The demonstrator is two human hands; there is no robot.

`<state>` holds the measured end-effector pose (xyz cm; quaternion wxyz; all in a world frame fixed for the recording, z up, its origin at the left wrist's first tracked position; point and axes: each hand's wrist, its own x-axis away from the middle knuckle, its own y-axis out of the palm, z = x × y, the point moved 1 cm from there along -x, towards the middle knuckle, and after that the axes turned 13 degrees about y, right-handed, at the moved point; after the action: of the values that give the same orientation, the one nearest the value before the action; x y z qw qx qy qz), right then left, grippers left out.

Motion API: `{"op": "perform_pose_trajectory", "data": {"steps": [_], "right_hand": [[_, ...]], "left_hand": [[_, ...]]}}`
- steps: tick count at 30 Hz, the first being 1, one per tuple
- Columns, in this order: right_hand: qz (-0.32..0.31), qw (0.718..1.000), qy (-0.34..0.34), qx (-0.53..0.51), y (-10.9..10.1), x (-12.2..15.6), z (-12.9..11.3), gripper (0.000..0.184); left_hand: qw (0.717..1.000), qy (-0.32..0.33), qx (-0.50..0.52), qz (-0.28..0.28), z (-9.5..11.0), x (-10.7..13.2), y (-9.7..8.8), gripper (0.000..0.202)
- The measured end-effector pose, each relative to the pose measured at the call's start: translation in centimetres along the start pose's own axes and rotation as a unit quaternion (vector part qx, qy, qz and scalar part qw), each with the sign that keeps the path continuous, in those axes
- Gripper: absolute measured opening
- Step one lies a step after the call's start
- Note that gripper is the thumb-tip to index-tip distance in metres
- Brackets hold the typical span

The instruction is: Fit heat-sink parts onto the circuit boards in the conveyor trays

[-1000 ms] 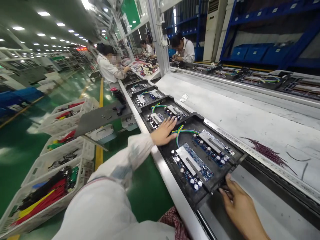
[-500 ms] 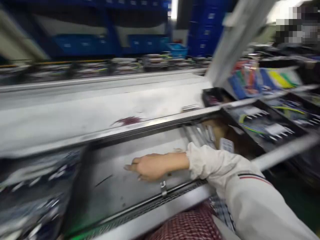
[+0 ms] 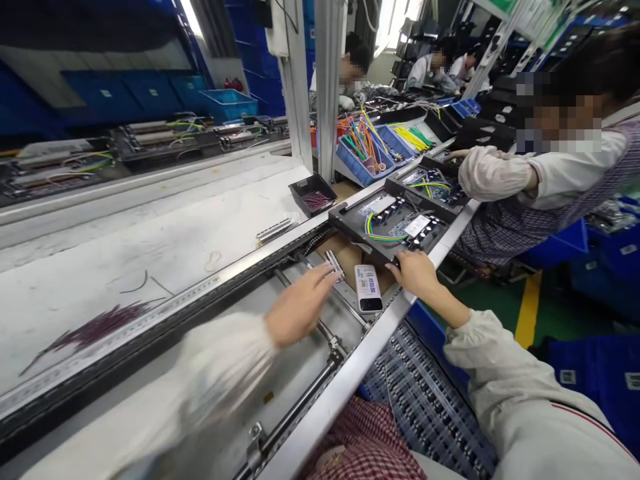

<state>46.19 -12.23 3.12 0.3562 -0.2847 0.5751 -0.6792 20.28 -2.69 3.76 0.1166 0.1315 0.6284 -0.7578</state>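
Your left hand [image 3: 300,310] is smeared by motion blur. You are holding it out with the fingers loosely extended, but you can't tell whether they are spread or closing. The fingertips are reaching a small metal bracket [image 3: 334,263], either touching it or just beside it; the blur hides which, and hides any grip too. Your right hand [image 3: 415,273] is curling its fingers over the near edge of a black tray [image 3: 345,219]. The fingertips are partly hidden against the rim, so whether they are pinching it is hard to make out.

The tray is sitting between your hands and just ahead of them, with cardboard [image 3: 340,252] showing beneath it. Two circuit boards [image 3: 385,205] are lying inside, with yellow, green and blue wires [image 3: 379,237] crossing them. A white labelled device [image 3: 369,288] is lying just below the tray. To the left, a small black box [image 3: 305,195] of purple wire pieces is sitting at the edge of the counter [image 3: 150,220]. Further on, a blue crate [image 3: 370,163] is holding coloured wires, and a co-worker's sleeve [image 3: 495,173] is stretching toward another tray [image 3: 430,181] — its contents only partly visible.
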Motion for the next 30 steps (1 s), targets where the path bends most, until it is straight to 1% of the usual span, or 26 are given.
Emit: {"op": "perform_pose_trajectory", "data": {"steps": [1,2,3,4,5,6,7,8,9,10,12,13,14,15,16,17,18,19,20,22,23,24,25,26,28,30], "right_hand": [[-0.003,1.0,-0.007,-0.005,-0.2,0.6,-0.7,0.036],[-0.006,1.0,-0.017,-0.011,-0.4,1.2,-1.4,0.037],[-0.01,0.999,-0.03,-0.017,-0.6,2.0,-2.1,0.037],[-0.016,0.999,-0.046,-0.025,-0.8,2.8,-2.8,0.038],[-0.023,0.997,-0.068,-0.034,-1.0,3.6,-3.3,0.038],[-0.033,0.994,-0.095,-0.044,-1.2,4.2,-3.5,0.038],[-0.046,0.989,-0.128,-0.055,-1.4,4.7,-3.5,0.038],[-0.052,0.983,-0.157,-0.074,-1.7,4.8,-3.1,0.037],[-0.045,0.978,-0.174,-0.105,-2.2,4.5,-2.5,0.037],[-0.026,0.974,-0.176,-0.142,-2.7,3.8,-1.6,0.037],[0.05,0.963,-0.124,-0.235,-3.6,1.2,0.2,0.038],[0.075,0.958,-0.104,-0.256,-3.8,-0.4,0.7,0.039],[0.086,0.957,-0.094,-0.259,-3.9,-2.1,0.7,0.04],[0.079,0.964,-0.092,-0.236,-3.7,-3.6,0.2,0.042],[0.059,0.974,-0.096,-0.196,-3.4,-4.8,-0.7,0.044],[0.03,0.982,-0.102,-0.153,-2.9,-5.8,-1.9,0.045],[-0.006,0.987,-0.113,-0.118,-2.4,-6.3,-3.4,0.047],[-0.047,0.985,-0.132,-0.098,-1.8,-6.5,-4.8,0.051],[-0.093,0.978,-0.161,-0.1,-1.2,-6.3,-6.3,0.055],[-0.166,0.948,-0.224,-0.153,-0.4,-5.3,-8.7,0.061],[-0.189,0.933,-0.247,-0.179,-0.2,-4.6,-9.7,0.063],[-0.203,0.923,-0.26,-0.197,-0.1,-4.0,-10.5,0.064],[-0.208,0.918,-0.267,-0.206,-0.1,-3.3,-11.2,0.065],[-0.209,0.916,-0.273,-0.208,-0.3,-2.6,-11.8,0.066],[-0.211,0.914,-0.286,-0.197,-0.8,-1.3,-13.1,0.065],[-0.217,0.91,-0.301,-0.185,-1.5,-0.3,-14.4,0.063]], "left_hand": [[0.999,0.024,-0.006,-0.023,-0.8,-3.5,1.6,0.053],[0.998,0.046,-0.001,-0.036,-1.5,-6.4,3.0,0.052],[0.997,0.061,0.003,-0.043,-1.9,-8.6,4.2,0.047],[0.996,0.074,0.008,-0.051,-2.1,-10.0,5.0,0.039],[0.995,0.084,0.014,-0.057,-2.2,-10.4,5.5,0.032],[0.994,0.09,0.019,-0.063,-2.2,-10.0,5.7,0.028],[0.993,0.092,0.023,-0.069,-2.0,-8.9,5.6,0.028],[0.993,0.091,0.026,-0.073,-1.7,-7.3,5.3,0.03],[0.993,0.086,0.029,-0.075,-1.3,-5.3,4.9,0.032],[0.994,0.081,0.033,-0.072,-0.7,-3.2,4.3,0.031],[0.995,0.065,0.045,-0.052,0.9,1.1,2.9,0.027],[0.996,0.053,0.054,-0.038,1.7,3.1,2.1,0.025],[0.996,0.043,0.068,-0.026,2.3,4.9,1.2,0.023],[0.996,0.032,0.085,-0.014,2.7,6.6,0.2,0.023],[0.995,-0.002,0.096,-0.008,2.7,8.2,-0.9,0.025],[0.994,-0.062,0.095,-0.007,2.1,9.8,-2.3,0.03],[0.988,-0.128,0.089,-0.005,1.0,11.4,-3.8,0.038],[0.961,-0.273,0.045,-0.014,-0.7,13.3,-5.5,0.048],[0.931,-0.365,0.007,-0.024,-2.6,15.2,-7.3,0.05],[0.872,-0.486,-0.049,-0.035,-6.5,19.5,-10.5,0.046],[0.841,-0.535,-0.068,-0.044,-8.4,21.6,-11.7,0.041],[0.812,-0.575,-0.08,-0.057,-10.0,23.5,-12.4,0.037],[0.788,-0.606,-0.083,-0.071,-11.3,25.2,-12.6,0.034],[0.774,-0.622,-0.075,-0.086,-12.4,26.5,-12.5,0.033],[0.766,-0.632,-0.052,-0.106,-13.7,28.2,-11.4,0.03],[0.771,-0.626,-0.028,-0.115,-14.3,28.7,-10.3,0.027]]}}
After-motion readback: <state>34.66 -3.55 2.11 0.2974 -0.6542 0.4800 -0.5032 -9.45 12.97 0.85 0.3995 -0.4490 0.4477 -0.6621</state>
